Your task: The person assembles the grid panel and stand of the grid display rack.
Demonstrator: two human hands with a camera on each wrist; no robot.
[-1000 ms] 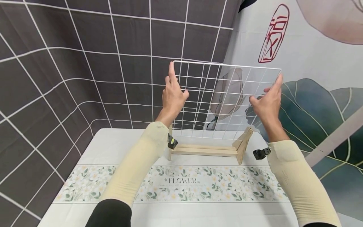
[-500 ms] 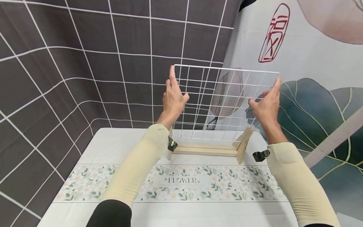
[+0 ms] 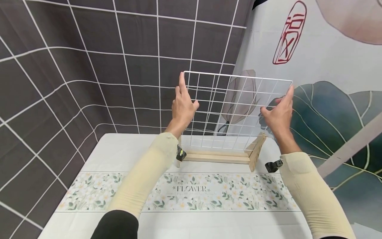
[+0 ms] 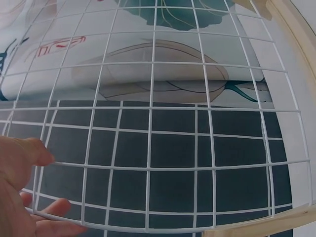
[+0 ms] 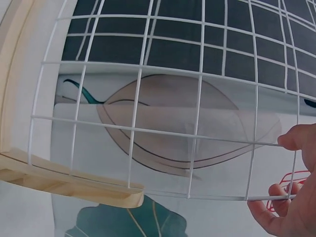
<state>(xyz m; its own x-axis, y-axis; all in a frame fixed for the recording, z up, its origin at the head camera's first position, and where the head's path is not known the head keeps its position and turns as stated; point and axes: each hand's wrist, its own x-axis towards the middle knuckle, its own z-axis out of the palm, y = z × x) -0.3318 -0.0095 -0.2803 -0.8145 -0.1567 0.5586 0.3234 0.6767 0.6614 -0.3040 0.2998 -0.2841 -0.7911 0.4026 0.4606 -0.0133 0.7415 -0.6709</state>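
A white wire grid panel (image 3: pixel 235 76) stands upright between my two hands, over a pale wooden stand (image 3: pixel 215 157). My left hand (image 3: pixel 182 109) grips its left edge, thumb on the near face and index finger stretched up along the side wire. At the opposite edge my right hand (image 3: pixel 280 114) holds it the same way, fingers curled round the outer wire (image 5: pixel 269 198). The panel's lower end lies between the stand's side pieces, one of them a slanted wooden end piece (image 3: pixel 255 152) at right. In the left wrist view a wooden piece (image 4: pixel 261 222) meets the panel's edge.
The stand rests on a white table (image 3: pixel 119 149) with a printed floral strip (image 3: pixel 191 192) across it. Behind hangs a dark cloth with white grid lines (image 3: pixel 134 69). To the right is a pale cloth with painted leaves (image 3: pixel 322 113). Each wrist carries a small black camera (image 3: pixel 273 166).
The panel has come down a little, its top edge lower against the backdrop. Both hands have moved down with it, the right also slightly inward. The stand stays put.
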